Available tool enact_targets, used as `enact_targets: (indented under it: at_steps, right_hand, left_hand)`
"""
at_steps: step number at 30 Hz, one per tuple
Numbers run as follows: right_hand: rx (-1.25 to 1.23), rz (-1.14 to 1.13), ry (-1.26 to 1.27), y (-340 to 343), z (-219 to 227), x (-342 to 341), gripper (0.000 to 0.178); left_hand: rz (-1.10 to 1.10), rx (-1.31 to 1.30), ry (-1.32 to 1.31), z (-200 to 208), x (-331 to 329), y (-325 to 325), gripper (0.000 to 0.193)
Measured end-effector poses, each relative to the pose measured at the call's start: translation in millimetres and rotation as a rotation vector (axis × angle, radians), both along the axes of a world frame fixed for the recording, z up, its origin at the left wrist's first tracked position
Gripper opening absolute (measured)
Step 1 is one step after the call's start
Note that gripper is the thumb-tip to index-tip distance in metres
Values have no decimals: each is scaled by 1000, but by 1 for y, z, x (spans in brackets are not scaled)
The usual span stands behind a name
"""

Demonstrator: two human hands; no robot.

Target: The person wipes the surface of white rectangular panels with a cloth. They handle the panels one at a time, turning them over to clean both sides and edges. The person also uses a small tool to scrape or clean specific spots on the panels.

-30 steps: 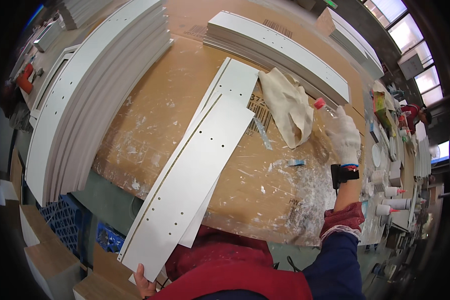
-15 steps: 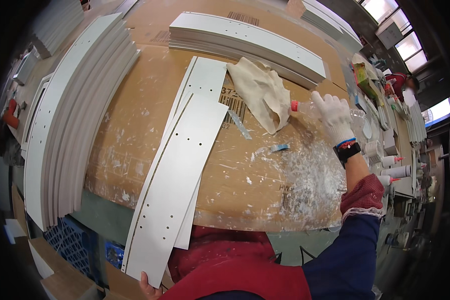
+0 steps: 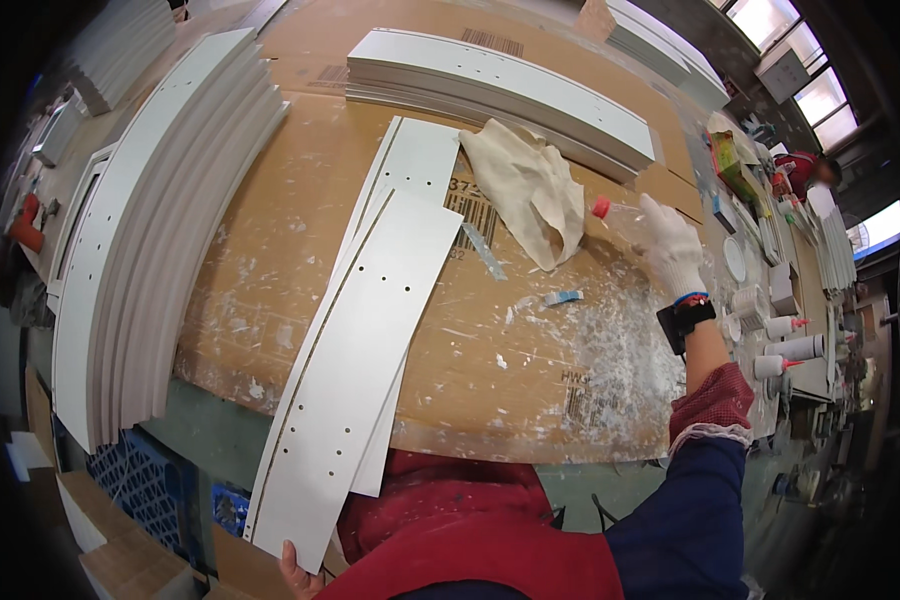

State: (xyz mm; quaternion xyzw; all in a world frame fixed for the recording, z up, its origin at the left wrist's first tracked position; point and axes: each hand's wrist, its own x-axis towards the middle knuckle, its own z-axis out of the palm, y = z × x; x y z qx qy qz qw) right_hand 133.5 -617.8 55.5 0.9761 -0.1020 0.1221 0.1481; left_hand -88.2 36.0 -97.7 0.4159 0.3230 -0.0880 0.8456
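My left hand (image 3: 298, 571) grips the near end of a long white board (image 3: 355, 340) with drilled holes and a dark groove along its edge; the thumb shows, the other fingers are hidden. This board overlaps a second white board (image 3: 415, 145) lying under it. At the right, my right hand (image 3: 672, 245) in a white knit glove is closed around a clear plastic bottle (image 3: 625, 221) with a red cap (image 3: 600, 207). The cap points left, beside a crumpled cream cloth (image 3: 530, 190) on the cardboard-covered table (image 3: 470, 390).
Tall stacks of white boards stand at the left (image 3: 135, 230) and along the far side (image 3: 500, 75). A small blue-and-white strip (image 3: 563, 298) lies mid-table. White glue bottles (image 3: 772, 366) with red tips crowd the right side, and another person (image 3: 805, 172) is in the background.
My right hand has moved slightly nearer to me, and the bottle has turned in it, its cap now farther from the cloth. My left hand and the boards stay almost where they were.
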Motion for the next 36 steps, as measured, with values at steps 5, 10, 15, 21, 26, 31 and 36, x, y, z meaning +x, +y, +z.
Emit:
enact_targets:
  at_steps: [5, 10, 15, 21, 26, 31, 36]
  right_hand:
    - [770, -180, -542, -32, -44, -11, 72]
    - [1174, -254, -950, -67, -65, -48, 65]
    - [1414, -222, -1057, -44, -72, -79, 63]
    - [628, -523, -830, 61, -62, -89, 59]
    - [1236, -270, -462, 84, -48, -22, 35]
    - [1776, -545, -204, 49, -59, 46, 17]
    - [1820, -445, -129, 54, -72, 66, 14]
  left_hand:
    - [19, 8, -4, 2, 1, -3, 53]
    - [56, 40, -22, 5, 1, -5, 53]
    - [69, -64, -17, 4, -3, -4, 52]
    - [25, -5, -17, 0, -12, 3, 52]
    - [-25, 3, -22, -4, -7, 8, 53]
    - [190, -20, 10, -6, -5, -2, 57]
    - [160, -5, 34, 8, 1, -7, 58]
